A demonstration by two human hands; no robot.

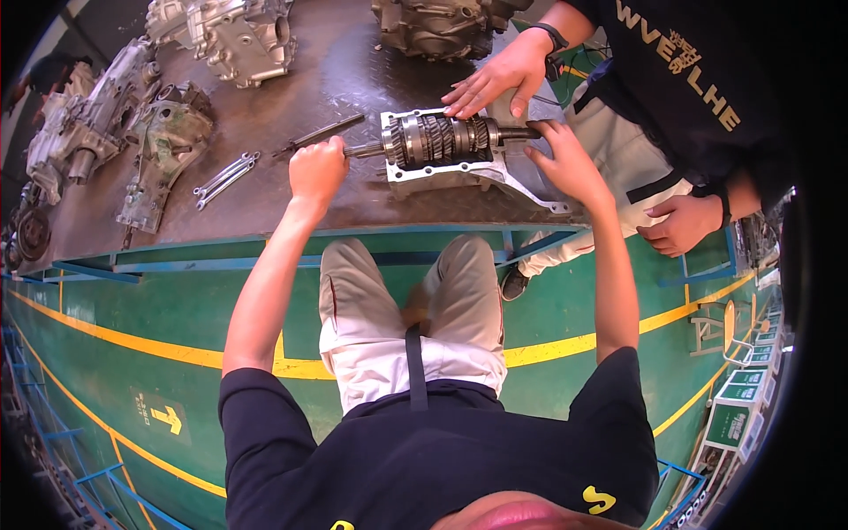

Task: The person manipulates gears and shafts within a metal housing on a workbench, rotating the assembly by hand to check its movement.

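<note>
A gear shaft assembly (439,139) with several steel gears lies across a pale aluminium housing (495,177) near the workbench's front edge. My left hand (317,170) is closed around the shaft's left end. My right hand (558,155) grips the shaft's right end at the housing. Another person's hand (496,79) rests flat on top of the gears from the far side.
Two spanners (226,178) lie left of my left hand, and a dark bar (318,135) lies behind it. Several gearbox casings (159,146) (238,37) (437,26) stand on the dark metal workbench (336,71). The other person stands at the right, their other hand (682,221) on their thigh. Below is a green floor (124,371) with yellow lines.
</note>
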